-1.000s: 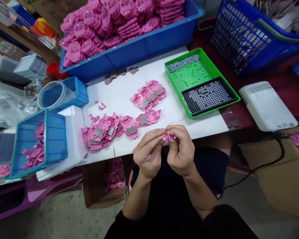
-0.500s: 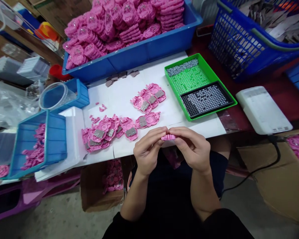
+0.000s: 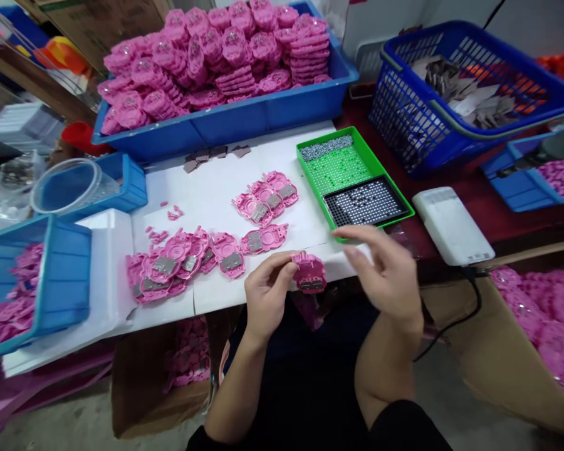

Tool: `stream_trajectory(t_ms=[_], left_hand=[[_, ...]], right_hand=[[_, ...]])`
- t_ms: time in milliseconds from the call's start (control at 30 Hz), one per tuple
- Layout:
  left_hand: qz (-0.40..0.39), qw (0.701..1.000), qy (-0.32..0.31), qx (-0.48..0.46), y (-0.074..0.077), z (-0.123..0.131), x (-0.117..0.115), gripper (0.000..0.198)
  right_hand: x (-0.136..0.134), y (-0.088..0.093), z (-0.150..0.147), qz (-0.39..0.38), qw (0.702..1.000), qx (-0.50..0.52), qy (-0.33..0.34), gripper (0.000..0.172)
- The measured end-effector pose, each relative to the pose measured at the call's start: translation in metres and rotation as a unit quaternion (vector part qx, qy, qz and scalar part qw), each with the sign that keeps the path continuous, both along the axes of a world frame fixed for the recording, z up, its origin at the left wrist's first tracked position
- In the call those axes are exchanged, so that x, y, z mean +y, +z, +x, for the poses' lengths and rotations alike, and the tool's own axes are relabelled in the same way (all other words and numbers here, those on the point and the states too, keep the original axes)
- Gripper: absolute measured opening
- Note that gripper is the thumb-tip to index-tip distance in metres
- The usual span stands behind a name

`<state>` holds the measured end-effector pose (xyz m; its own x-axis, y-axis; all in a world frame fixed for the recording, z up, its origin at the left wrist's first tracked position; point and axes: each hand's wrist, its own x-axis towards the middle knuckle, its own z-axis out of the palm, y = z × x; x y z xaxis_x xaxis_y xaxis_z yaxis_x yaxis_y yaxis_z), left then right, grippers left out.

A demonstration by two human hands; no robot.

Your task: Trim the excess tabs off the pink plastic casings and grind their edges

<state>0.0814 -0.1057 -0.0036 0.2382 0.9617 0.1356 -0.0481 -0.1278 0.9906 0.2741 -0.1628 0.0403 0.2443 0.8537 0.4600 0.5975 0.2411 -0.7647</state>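
Note:
Between thumb and fingers, my left hand point(image 3: 269, 289) grips a pink plastic casing point(image 3: 310, 274) by its left side, above the table's front edge. A grey metal plate shows in its lower part. Apart from the casing, my right hand point(image 3: 388, 269) is raised to the right with thumb and forefinger spread, holding nothing I can see. It is near the front corner of a green tray point(image 3: 352, 147) that has small metal screws and a black perforated plate point(image 3: 364, 202). Similar pink casings with metal plates point(image 3: 228, 254) lie on the white table sheet, left of my hands.
Behind, a long blue bin point(image 3: 263, 116) is heaped with pink casings. A blue basket point(image 3: 399, 134) and a white box-shaped device point(image 3: 451, 225) with a black cable stand right. Blue bins point(image 3: 66, 275) flank the left. Cardboard boxes point(image 3: 479, 326) with pink parts sit below.
My right hand has let go of the pink casing and moved right, its fingers opening. My left hand keeps the casing, now tilted so its inner face shows. The view has shifted to the right.

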Motion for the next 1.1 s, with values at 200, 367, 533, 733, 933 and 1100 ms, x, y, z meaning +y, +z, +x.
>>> stream_trajectory(t_ms=[200,367,533,733,933,1100], left_hand=[[-0.091,0.995,0.013,0.038,-0.006,0.011,0.006,0.028],[-0.077,0.996,0.006,0.051,-0.009,0.016,0.004,0.03],[-0.036,0.993,-0.004,0.109,-0.012,0.014,0.006,0.036],[0.097,0.979,-0.044,0.173,-0.008,0.009,0.015,0.03],[0.106,0.98,-0.059,0.157,-0.011,0.006,0.018,0.028],[0.106,0.981,-0.061,0.148,-0.011,0.005,0.019,0.027]], right_hand=[[0.016,0.021,0.073,-0.16,0.943,-0.286,-0.055,0.021],[0.027,0.018,0.095,-0.256,0.924,-0.282,0.022,0.032],[0.023,0.023,0.112,-0.282,0.923,-0.255,0.063,0.037],[0.021,0.022,0.129,-0.273,0.92,-0.26,0.112,0.037],[0.025,0.029,0.131,-0.287,0.926,-0.2,0.14,0.033],[0.027,0.034,0.135,-0.317,0.923,-0.172,0.133,0.031]])
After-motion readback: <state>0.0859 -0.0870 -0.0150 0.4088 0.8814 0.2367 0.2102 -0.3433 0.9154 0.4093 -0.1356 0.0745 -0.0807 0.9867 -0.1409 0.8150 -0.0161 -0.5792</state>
